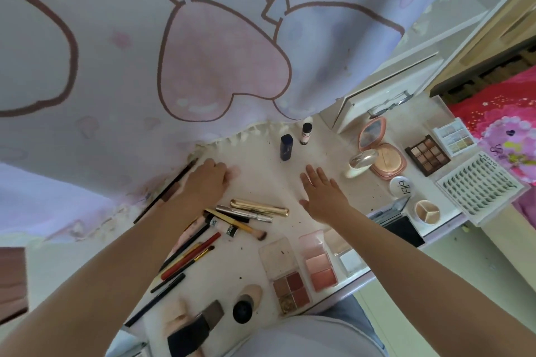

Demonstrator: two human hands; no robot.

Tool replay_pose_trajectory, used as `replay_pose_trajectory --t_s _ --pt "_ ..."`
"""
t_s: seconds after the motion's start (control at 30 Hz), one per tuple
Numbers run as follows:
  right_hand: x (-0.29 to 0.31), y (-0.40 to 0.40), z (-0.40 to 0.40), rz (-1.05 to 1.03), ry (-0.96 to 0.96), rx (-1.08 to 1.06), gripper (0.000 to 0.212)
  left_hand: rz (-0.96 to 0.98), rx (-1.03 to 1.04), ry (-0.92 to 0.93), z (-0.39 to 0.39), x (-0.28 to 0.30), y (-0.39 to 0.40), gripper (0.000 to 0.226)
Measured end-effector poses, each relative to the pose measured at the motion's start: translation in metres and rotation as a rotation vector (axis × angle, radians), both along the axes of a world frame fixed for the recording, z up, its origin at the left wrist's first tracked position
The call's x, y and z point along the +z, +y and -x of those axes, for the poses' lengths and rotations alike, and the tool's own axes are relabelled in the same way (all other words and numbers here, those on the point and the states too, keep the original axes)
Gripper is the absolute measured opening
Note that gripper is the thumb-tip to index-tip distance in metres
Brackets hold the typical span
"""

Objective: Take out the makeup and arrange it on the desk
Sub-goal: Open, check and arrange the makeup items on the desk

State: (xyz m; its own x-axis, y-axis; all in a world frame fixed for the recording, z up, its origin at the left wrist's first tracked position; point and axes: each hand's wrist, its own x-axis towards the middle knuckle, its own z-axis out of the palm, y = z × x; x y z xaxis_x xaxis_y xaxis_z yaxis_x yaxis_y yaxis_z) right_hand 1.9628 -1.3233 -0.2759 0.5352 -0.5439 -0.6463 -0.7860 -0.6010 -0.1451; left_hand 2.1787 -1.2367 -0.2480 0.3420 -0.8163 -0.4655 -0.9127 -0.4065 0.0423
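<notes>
Makeup lies spread over the white desk point(255, 159). My left hand point(207, 178) rests knuckles-up on the desk near the curtain hem, fingers curled, and I cannot see anything in it. My right hand point(322, 193) hovers flat and open over the middle, holding nothing. Between my arms lie a gold tube point(259, 206), a silver mascara point(245, 213) and a pile of brushes and pencils point(191, 252). Beyond my hands stand a dark blue lipstick point(286, 147) and a small white bottle point(305, 133). Two open palettes point(291, 288) point(319, 264) sit near the front edge.
A pink-and-lilac curtain point(174, 52) hangs over the desk's far side. At right are a pink compact point(383, 153), a brown eyeshadow palette point(427, 155), a lash tray point(480, 185), a round white jar point(403, 187), a concealer pot point(427, 211). A sponge and dark-capped bottle point(246, 301) sit in front.
</notes>
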Motion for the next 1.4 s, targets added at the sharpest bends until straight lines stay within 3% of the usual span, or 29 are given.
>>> replay_pose_trajectory --t_s 0.1,0.2,0.27,0.33,0.4,0.47,0.53,0.6,0.67,0.73,0.8,0.9,1.03,1.13,1.2,1.27,1.33,1.4 --pt "0.018 -0.001 -0.003 -0.032 -0.006 0.002 0.053 0.118 0.042 0.211 0.012 0.019 0.003 0.027" --pt "0.053 0.005 -0.017 -0.045 -0.322 -0.191 0.042 0.214 0.044 0.306 0.022 0.042 0.009 0.026" --pt "0.081 0.017 -0.03 -0.298 -0.618 -0.502 0.035 0.305 0.074 0.364 0.031 0.057 0.016 0.027" --pt "0.106 0.025 -0.044 -0.531 -0.711 -0.644 0.028 0.374 0.084 0.423 0.042 0.072 0.025 0.027" --pt "0.127 0.033 -0.052 -0.533 -0.689 -0.546 0.032 0.423 0.082 0.479 0.051 0.086 0.035 0.028" --pt "0.143 0.042 -0.053 -0.391 -0.701 -0.43 0.039 0.447 0.085 0.496 0.058 0.102 0.047 0.021" --pt "0.157 0.049 -0.048 -0.277 -0.777 -0.385 0.039 0.442 0.049 0.396 0.063 0.117 0.059 0.015" --pt "0.17 0.055 -0.042 -0.181 -0.872 -0.34 0.038 0.424 -0.034 0.22 0.068 0.131 0.067 0.024" --pt "0.179 0.059 -0.035 -0.112 -0.968 -0.277 0.039 0.413 -0.101 0.182 0.071 0.147 0.072 0.026" --pt "0.188 0.063 -0.026 -0.048 -1.057 -0.171 0.041 0.388 -0.15 0.329 0.072 0.163 0.077 0.025" --pt "0.201 0.066 -0.014 -0.007 -1.145 -0.014 0.035 0.372 -0.147 0.612 0.073 0.176 0.081 0.025" --pt "0.221 0.057 -0.002 -0.003 -1.099 0.156 0.019 0.369 -0.068 0.859 0.081 0.187 0.084 0.018" --pt "0.233 0.036 0.006 -0.154 -0.956 0.17 0.022 0.462 -0.012 0.68 0.085 0.189 0.069 0.008" --pt "0.232 0.033 0.013 -0.16 -1.036 0.122 0.025 0.479 -0.025 0.573 0.088 0.188 0.059 0.013" --pt "0.23 0.031 0.02 -0.137 -1.124 0.222 0.022 0.406 -0.004 0.695 0.088 0.192 0.059 0.016" --pt "0.228 0.031 0.025 -0.178 -1.096 0.278 0.027 0.302 0.018 0.82 0.088 0.193 0.062 0.02" --pt "0.229 0.035 0.027 -0.236 -0.992 0.177 0.031 0.316 -0.002 0.697 0.089 0.187 0.063 0.022" --pt "0.226 0.036 0.022 -0.256 -0.854 -0.006 0.011 0.436 -0.043 0.504 0.092 0.182 0.06 0.026"
